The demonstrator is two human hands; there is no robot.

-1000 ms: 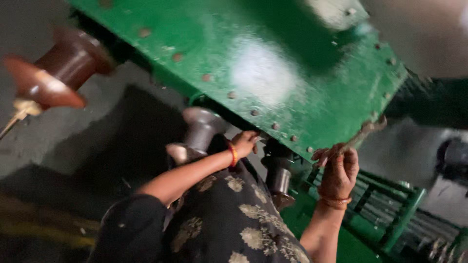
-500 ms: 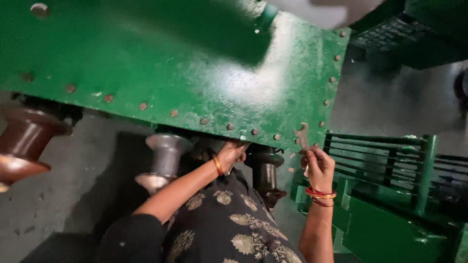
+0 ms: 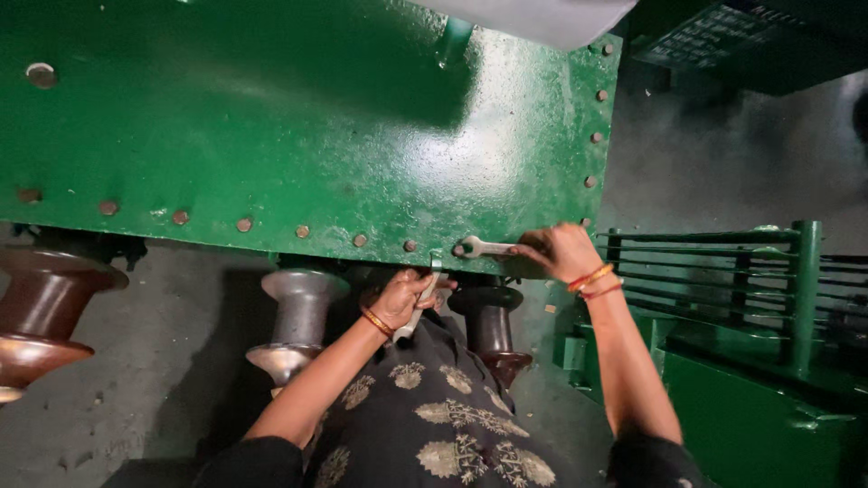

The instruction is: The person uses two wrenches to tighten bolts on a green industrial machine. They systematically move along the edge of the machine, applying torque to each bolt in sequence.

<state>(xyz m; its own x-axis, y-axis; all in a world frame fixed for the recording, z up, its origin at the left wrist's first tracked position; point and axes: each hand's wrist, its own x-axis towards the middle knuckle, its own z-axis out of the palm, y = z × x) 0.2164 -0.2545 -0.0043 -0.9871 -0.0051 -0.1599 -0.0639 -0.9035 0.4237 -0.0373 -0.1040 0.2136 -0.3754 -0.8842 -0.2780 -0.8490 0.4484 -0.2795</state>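
A: Wrenches on one flange bolt, one above the lid and one below. What has changed?

B: A second ago the right hand point(image 3: 559, 250) held its wrench up in the air, off the metal. Now that silvery ring spanner point(image 3: 484, 247) lies flat on the green tank lid point(image 3: 298, 136), its ring over a bolt head point(image 3: 468, 248) at the near edge, fingers closed round the shank. By my judgement the tightening or loosening stroke has only begun.

A: And the other hand?

B: The left hand point(image 3: 400, 298) was already under the rim; it stays there, fingers curled shut on a second spanner point(image 3: 418, 307) that points up beneath the same bolt, probably at the nut, which is hidden.

A: Materials?

B: Lid: thick glossy paint, pebbled, with a row of rusty brown bolt heads point(image 3: 244, 224) along the edge. Below it, flared bushings: a grey metallic one point(image 3: 297, 321), a dark brown glazed one point(image 3: 488, 327). To the right, green radiator fins point(image 3: 723, 271).
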